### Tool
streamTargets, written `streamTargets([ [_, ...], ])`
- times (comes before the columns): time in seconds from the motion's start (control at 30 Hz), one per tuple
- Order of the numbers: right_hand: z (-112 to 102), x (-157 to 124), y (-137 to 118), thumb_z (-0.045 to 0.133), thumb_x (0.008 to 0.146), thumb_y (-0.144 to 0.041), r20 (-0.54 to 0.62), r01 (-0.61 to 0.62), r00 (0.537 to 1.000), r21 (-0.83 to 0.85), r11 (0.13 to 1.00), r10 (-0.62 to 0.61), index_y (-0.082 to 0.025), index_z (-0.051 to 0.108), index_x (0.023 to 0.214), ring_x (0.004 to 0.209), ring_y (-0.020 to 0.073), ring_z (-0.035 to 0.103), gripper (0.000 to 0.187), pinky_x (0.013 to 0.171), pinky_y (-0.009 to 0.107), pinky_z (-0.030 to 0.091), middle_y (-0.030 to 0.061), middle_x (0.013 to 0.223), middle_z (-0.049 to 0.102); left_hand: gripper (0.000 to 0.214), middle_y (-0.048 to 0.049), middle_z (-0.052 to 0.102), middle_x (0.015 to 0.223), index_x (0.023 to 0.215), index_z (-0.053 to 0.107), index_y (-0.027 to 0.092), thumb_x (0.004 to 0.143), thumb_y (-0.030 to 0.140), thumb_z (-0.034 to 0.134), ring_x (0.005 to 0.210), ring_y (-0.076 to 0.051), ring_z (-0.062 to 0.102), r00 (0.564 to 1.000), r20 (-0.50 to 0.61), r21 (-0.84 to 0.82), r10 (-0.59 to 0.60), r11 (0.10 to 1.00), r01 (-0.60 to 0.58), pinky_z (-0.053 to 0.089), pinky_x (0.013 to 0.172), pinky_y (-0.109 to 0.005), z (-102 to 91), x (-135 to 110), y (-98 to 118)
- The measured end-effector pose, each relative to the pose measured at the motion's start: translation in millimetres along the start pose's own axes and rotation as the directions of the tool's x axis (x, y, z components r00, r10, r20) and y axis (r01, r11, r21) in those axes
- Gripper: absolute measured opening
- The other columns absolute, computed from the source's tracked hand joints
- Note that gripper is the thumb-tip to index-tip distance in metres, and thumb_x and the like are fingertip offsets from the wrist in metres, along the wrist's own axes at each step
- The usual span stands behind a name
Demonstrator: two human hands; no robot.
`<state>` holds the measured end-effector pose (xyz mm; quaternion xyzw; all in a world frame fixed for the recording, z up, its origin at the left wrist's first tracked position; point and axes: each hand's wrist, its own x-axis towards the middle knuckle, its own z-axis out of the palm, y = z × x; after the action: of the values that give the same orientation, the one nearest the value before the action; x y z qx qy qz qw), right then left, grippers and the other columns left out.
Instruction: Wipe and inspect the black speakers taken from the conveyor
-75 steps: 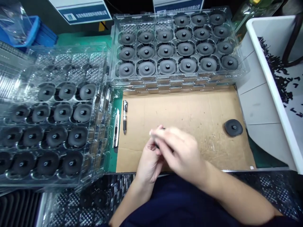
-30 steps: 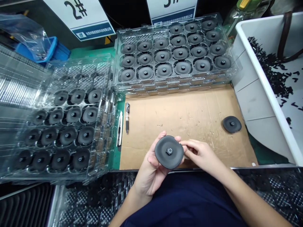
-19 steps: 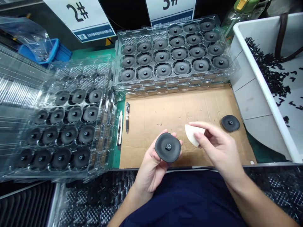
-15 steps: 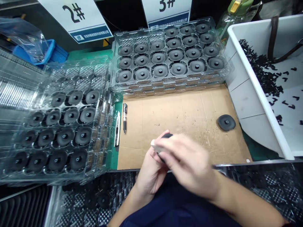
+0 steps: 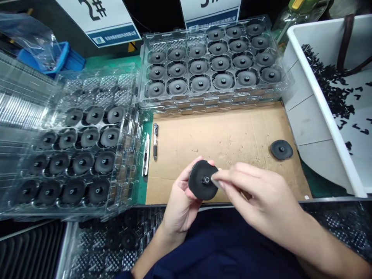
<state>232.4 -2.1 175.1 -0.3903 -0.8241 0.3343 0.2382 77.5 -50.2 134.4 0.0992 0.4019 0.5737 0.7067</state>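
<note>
My left hand [image 5: 180, 201] grips a round black disc [image 5: 201, 180] with a small hub in its middle, held up facing me over the near edge of the cardboard sheet [image 5: 232, 135]. My right hand [image 5: 255, 201] is closed, fingers pinched together on a small pale piece [image 5: 215, 181] that touches the disc's right side near the hub. I can see only a sliver of that piece between the fingertips. A second black disc [image 5: 281, 149] lies alone on the cardboard at the right.
A clear tray [image 5: 213, 62] of black discs stands behind the cardboard; another clear tray [image 5: 75, 155] of discs lies at the left. A pen [image 5: 155, 141] and a knife [image 5: 145, 155] lie at the cardboard's left edge. A white bin [image 5: 319, 100] with small black parts is on the right.
Half a second ago my right hand swept over the disc and hid it. Now it has drawn back to the right and the disc's face shows again, fingertips at its hub.
</note>
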Motion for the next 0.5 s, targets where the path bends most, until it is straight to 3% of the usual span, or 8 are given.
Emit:
streamTargets([
  [0.03,0.5,2.4,0.1,0.049,0.089,-0.013,-0.068,0.003,0.998,-0.078,0.997,-0.008,-0.016,0.063,0.104,0.068,0.0124,0.054,0.021,0.065,0.026,0.044,0.0035,0.078,0.061,0.053,-0.0021,0.067,0.109,0.110,0.064,0.025,0.060,0.034,0.080,0.097,-0.015,0.063,1.000,-0.015,-0.005,-0.014,1.000,0.014,0.050,0.080,-0.017,0.4,0.2,-0.5],
  [0.1,3.9,11.4,1.8,0.049,0.090,-0.014,-0.165,0.155,0.970,-0.156,0.976,-0.180,-0.016,0.063,0.104,0.072,0.0141,0.054,0.020,0.069,0.029,0.042,0.0049,0.082,0.064,0.047,-0.0010,0.067,0.106,0.112,0.063,0.024,0.067,0.030,0.077,0.092,-0.012,0.063,0.998,-0.027,-0.017,-0.063,0.998,0.062,0.050,0.077,-0.015,0.2,-0.2,-1.6],
  [0.17,7.4,21.9,7.4,0.049,0.091,-0.016,-0.144,0.360,0.920,-0.062,0.931,-0.365,-0.017,0.064,0.101,0.074,0.0132,0.055,0.019,0.069,0.029,0.042,0.0040,0.087,0.066,0.043,-0.0010,0.067,0.101,0.112,0.063,0.023,0.071,0.033,0.073,0.088,-0.012,0.064,0.995,0.002,-0.034,-0.103,0.994,0.103,0.051,0.078,-0.017,-1.4,-1.9,-2.1],
  [0.23,8.3,28.3,16.7,0.049,0.091,-0.017,-0.103,0.385,0.922,0.122,0.915,-0.374,-0.019,0.065,0.101,0.078,0.0114,0.057,0.019,0.072,0.027,0.043,0.0022,0.090,0.067,0.044,-0.0031,0.067,0.096,0.109,0.064,0.020,0.070,0.038,0.073,0.086,-0.015,0.065,0.989,0.058,-0.045,-0.139,0.989,0.142,0.053,0.077,-0.022,-3.8,-4.6,-2.0],
  [0.33,7.9,24.8,33.6,0.051,0.090,-0.017,-0.124,0.080,0.991,0.240,0.967,-0.051,-0.021,0.065,0.103,0.082,0.0112,0.058,0.020,0.074,0.026,0.045,0.0014,0.095,0.066,0.052,-0.0082,0.066,0.108,0.111,0.063,0.021,0.065,0.044,0.074,0.093,-0.023,0.065,0.965,0.143,-0.098,-0.220,0.967,0.235,0.054,0.079,-0.030,-5.9,-8.1,-0.6],
  [0.43,12.3,9.2,48.2,0.055,0.088,-0.025,-0.124,-0.237,0.948,0.335,0.912,0.292,-0.023,0.066,0.101,0.075,0.0117,0.057,0.018,0.065,0.025,0.045,0.0017,0.095,0.066,0.051,-0.0097,0.061,0.120,0.112,0.062,0.023,0.066,0.042,0.074,0.101,-0.028,0.063,0.946,0.188,-0.162,-0.265,0.941,0.296,0.054,0.082,-0.034,-5.0,-8.6,1.7],
  [0.5,18.6,-3.8,55.1,0.055,0.087,-0.029,-0.033,-0.347,0.918,0.419,0.839,0.396,-0.022,0.066,0.102,0.073,0.0127,0.057,0.020,0.063,0.026,0.047,0.0031,0.093,0.066,0.048,-0.0089,0.063,0.118,0.111,0.063,0.022,0.067,0.040,0.073,0.100,-0.027,0.063,0.943,0.201,-0.184,-0.266,0.935,0.303,0.054,0.082,-0.033,-4.4,-7.7,2.9],
])
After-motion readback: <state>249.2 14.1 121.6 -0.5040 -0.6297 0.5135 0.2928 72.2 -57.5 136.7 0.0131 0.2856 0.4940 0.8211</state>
